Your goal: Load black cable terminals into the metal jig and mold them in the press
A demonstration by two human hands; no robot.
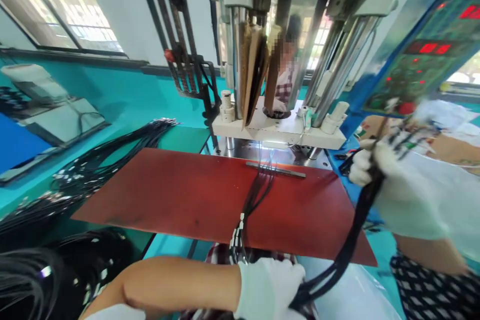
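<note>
My left hand (275, 285), in a white glove, reaches across the bottom middle. It is closed around the lower part of a bundle of black cables (350, 240). At the right, my right hand (375, 165), also gloved, grips the same bundle higher up, with loose cable ends blurred above the fingers. Between the hands the bundle hangs in a curve past the right corner of a red-brown board (180, 195). On the board lies a smaller group of black cables (257, 190), fanned out across a thin metal strip (275, 170), with white connectors (238, 232) at the near end.
A press (277, 127) with upright steel columns stands behind the board. To its right is a control panel (416, 65) with red digits. Black cable bundles (116, 152) lie on the green surface at left, with coiled cables (33, 280) nearer. A clear plastic bag (360, 290) is at lower right.
</note>
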